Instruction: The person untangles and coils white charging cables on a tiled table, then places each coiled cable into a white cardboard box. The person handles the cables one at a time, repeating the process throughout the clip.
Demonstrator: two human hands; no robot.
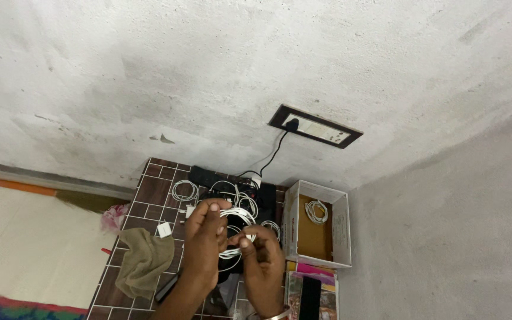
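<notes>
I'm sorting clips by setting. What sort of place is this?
Probably a corner of a home room, not a workshop: rough plastered walls with a switchboard, a brown tiled floor, and a cardboard box. Both hands, left hand and right hand, hold a white cable.

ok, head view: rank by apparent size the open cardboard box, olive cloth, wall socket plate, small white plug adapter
1. open cardboard box
2. olive cloth
3. wall socket plate
4. small white plug adapter
Box and cloth look close in size; the order is unsure.

Left hand point(205, 237) and right hand point(262, 258) — raised together, fingers pinched.
</notes>
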